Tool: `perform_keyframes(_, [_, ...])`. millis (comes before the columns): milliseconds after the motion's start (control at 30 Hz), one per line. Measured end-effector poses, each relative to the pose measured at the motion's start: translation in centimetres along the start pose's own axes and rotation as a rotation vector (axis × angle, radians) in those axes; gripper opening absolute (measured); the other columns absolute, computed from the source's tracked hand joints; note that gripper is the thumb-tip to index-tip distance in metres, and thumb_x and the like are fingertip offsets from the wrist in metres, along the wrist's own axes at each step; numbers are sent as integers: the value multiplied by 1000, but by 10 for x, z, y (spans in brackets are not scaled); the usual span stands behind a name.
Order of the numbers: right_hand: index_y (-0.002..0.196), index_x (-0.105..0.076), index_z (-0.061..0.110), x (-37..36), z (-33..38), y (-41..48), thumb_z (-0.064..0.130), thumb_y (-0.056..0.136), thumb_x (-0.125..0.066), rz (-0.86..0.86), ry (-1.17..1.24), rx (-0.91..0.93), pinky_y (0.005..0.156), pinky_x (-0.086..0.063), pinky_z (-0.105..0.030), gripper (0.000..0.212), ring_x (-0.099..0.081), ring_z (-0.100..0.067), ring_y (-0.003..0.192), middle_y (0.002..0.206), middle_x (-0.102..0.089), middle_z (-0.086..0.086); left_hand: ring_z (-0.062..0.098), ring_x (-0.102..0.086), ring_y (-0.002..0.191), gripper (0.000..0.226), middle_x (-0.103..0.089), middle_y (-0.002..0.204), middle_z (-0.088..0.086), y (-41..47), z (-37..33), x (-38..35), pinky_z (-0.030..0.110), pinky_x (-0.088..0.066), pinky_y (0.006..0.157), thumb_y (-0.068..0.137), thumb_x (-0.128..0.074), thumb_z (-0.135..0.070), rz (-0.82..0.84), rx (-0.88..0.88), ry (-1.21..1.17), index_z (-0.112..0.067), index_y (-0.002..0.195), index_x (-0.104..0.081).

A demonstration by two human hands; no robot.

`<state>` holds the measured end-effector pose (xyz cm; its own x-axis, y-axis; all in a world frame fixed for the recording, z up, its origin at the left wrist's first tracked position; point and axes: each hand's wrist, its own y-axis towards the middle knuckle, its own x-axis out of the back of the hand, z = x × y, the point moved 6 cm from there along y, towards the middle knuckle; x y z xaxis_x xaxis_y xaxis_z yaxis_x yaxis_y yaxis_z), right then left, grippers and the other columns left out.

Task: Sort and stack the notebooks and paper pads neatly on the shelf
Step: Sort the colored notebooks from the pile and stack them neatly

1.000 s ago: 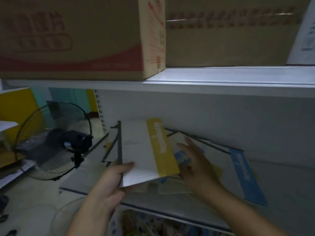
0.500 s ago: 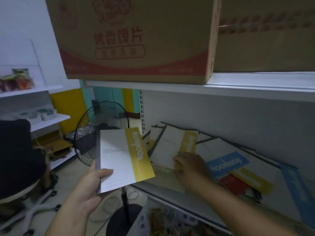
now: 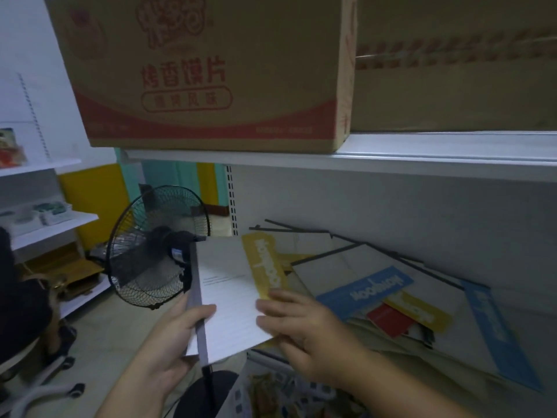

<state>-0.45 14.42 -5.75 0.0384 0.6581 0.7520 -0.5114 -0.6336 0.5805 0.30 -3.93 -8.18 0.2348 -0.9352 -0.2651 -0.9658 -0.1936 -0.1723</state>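
Right hand [image 3: 301, 324] has come off the pile [image 3: 391, 315] on the lower shelf [image 3: 272, 359], where it pressed half a sec. ago, and now meets the yellow-band notebook [image 3: 229, 297]. Left hand [image 3: 171, 336] still grips that notebook at its near-left corner, thumb on top of the grey spine, fingers underneath. R. hand's fingers lie on the cover's near-right edge, at the foot of the yellow band; thumb hidden, so can't tell whether it pinches or only rests.

Notebook is held in the air just off the shelf's left end, beside the black fan [image 3: 156, 245], cover up and tilted. Long axis runs near to far; far end points toward the back panel, spine at left, yellow band w/ lettering along the right.

Pile lies fanned out: blue-band notebook [image 3: 364, 288] on top, a red cover [image 3: 391, 319] and a yellow-band pad [image 3: 422, 313] beside it. Printed cardboard box [image 3: 211, 70] sits on the upper shelf [image 3: 422, 162].
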Motion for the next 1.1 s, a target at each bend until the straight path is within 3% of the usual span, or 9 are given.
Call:
perform_keyframes(133, [126,-57,25,22,-32,-4,12,80,-48,-98,-7,-337,105,-23,-8,49,-36,-15,133,144,-43,3,29,-59,88,33,-66,102,5,1,4,4,37,-46,67,95,-45,-8,-26,-10,-36,-32,113,-56])
perform_keyframes(200, [146,-30,26,23,-65,-15,30,92,-50,56,-167,-662,116,-14,-24,59,-12,-18,144,158,-11,1,32,-60,92,32,-66,108,8,2,7,6,39,-49,69,96,-44,-11,-20,-1,-60,-30,119,-55])
perform_keyframes(267, [150,-13,28,17,-86,-28,51,92,-46,266,-289,-848,120,-5,-39,71,3,-21,146,159,5,2,34,-62,94,27,-67,108,9,1,10,6,41,-53,66,97,-45,-14,-23,9,-67,-27,117,-57])
perform_keyframes(400, [147,-22,30,11,-89,-29,46,94,-46,329,-264,-818,119,-1,-40,60,2,-22,146,159,-3,4,34,-64,99,19,-71,106,9,0,13,1,43,-53,73,97,-46,-18,0,45,-91,-27,105,-61])
perform_keyframes(600, [149,-21,25,17,-78,-41,27,98,-44,366,-128,-709,117,1,-31,56,2,-15,146,159,-5,6,30,-68,88,19,-76,91,3,-1,10,2,44,-55,69,98,-45,-20,-8,29,-47,-28,100,-62])
perform_keyframes(800, [136,-47,17,56,-60,-46,19,101,-38,-33,-81,-671,101,-21,-13,37,-35,-14,135,144,-44,2,38,-64,93,17,-72,96,11,4,2,-4,58,-44,90,98,-47,-17,24,32,67,-24,98,-63])
perform_keyframes(900, [133,-51,20,78,-64,-54,17,100,-39,-176,52,-683,88,-34,-7,36,-46,-8,121,135,-51,4,35,-65,96,19,-71,101,10,5,-5,-15,48,-51,84,97,-47,-15,63,24,62,-23,103,-62])
perform_keyframes(967, [130,-54,23,97,-68,-59,18,99,-39,-326,52,-683,76,-34,1,34,-49,-6,113,126,-52,10,34,-64,95,20,-70,101,11,4,-13,-19,44,-51,80,97,-46,-15,70,-5,69,-22,108,-61])
perform_keyframes(1100, [127,-55,29,137,-58,-63,23,99,-42,-523,-48,-524,93,-31,-8,31,-48,-2,115,122,-51,16,38,-64,98,31,-68,110,15,-5,-18,-31,49,-50,85,97,-48,-15,63,-51,82,-19,127,-55])
